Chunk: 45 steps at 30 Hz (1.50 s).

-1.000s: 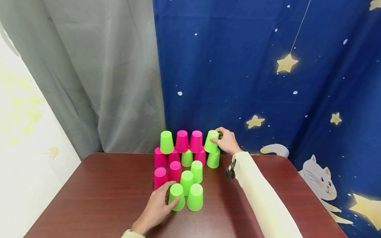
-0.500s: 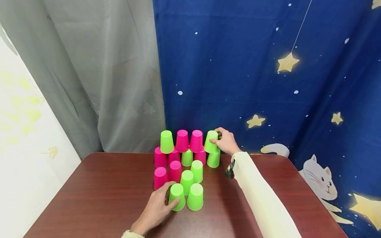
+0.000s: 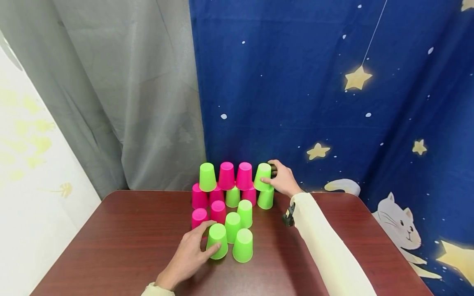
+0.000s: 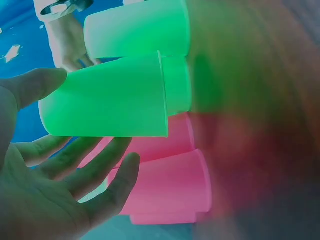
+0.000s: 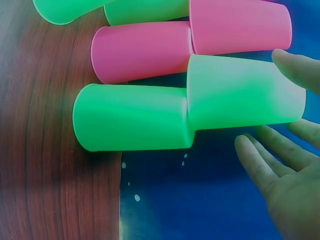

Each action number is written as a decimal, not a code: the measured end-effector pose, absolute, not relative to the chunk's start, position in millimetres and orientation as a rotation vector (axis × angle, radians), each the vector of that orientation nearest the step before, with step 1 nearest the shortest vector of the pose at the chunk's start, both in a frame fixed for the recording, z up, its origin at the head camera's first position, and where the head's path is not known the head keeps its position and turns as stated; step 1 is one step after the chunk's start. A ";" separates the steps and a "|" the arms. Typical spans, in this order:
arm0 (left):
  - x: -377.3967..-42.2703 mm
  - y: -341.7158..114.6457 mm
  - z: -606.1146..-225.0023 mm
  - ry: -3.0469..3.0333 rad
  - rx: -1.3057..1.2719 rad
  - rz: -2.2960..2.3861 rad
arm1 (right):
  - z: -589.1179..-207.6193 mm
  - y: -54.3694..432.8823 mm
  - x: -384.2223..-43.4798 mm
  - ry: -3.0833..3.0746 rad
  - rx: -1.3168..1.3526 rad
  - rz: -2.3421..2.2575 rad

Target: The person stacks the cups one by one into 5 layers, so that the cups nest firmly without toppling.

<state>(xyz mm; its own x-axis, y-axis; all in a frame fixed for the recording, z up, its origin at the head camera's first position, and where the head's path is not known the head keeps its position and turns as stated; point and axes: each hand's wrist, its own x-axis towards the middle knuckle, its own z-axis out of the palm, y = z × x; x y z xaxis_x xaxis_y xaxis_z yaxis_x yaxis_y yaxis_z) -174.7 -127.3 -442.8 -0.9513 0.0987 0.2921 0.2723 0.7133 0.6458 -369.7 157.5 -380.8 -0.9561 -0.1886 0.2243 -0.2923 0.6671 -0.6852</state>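
Note:
My left hand (image 3: 189, 255) grips an upside-down green cup (image 3: 217, 242) at the front of the table. In the left wrist view the thumb lies on one side of this cup (image 4: 105, 100) and the fingers on the other; its rim stands higher than the rims of the cups behind. At the back right, my right hand (image 3: 283, 179) holds a green cup (image 3: 262, 177) between thumb and fingers. This cup's rim sits on the base of a lower green cup (image 3: 266, 199), overlapping it off-centre. Two pink cups (image 3: 226, 176) and a green cup (image 3: 207, 177) continue that upper row leftward.
Under the upper row stands a row of pink and green cups (image 3: 200, 196). Nearer me are two pink cups (image 3: 218, 212) and several green ones, the nearest a green cup (image 3: 242, 246) right of my left hand. Curtains (image 3: 259, 82) hang behind the brown table (image 3: 140, 234).
My left hand has moved slightly left and up with its green cup, lifting it and partly covering the pink cup behind. The right hand's thumb has slid slightly lower; its cup has barely moved.

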 end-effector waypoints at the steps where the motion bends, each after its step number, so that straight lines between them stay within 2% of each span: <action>1: -175.4 -128.6 -439.8 -2.687 -0.301 -1.067 | -380.5 158.4 -368.7 -2.740 0.400 1.164; 12: -180.9 -143.2 -401.4 -2.658 -0.424 -1.069 | -374.2 169.5 -345.5 -2.662 0.392 1.225; 21: -197.7 -157.7 -368.7 -2.606 -0.532 -0.933 | -379.4 168.5 -307.8 -2.550 0.472 1.308; 31: -230.3 -157.6 -343.0 -2.624 -0.578 -1.057 | -406.1 149.0 -261.1 -2.570 0.626 1.426; 36: -249.9 -155.0 -330.8 -2.579 -0.598 -1.051 | -422.3 142.5 -238.7 -2.607 0.786 1.472; 45: -292.9 -150.2 -312.7 -2.430 -0.465 -0.964 | -452.8 129.7 -216.6 -2.650 0.941 1.313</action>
<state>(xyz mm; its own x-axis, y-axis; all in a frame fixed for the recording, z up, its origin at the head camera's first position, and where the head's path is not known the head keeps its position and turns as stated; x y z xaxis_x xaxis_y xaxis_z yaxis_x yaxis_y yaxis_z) -292.9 -150.2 -312.7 -0.8261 0.1323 0.5477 0.4719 0.6936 0.5442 -216.6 129.7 -452.8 -0.8155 -0.5013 0.2892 -0.5337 0.4584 -0.7106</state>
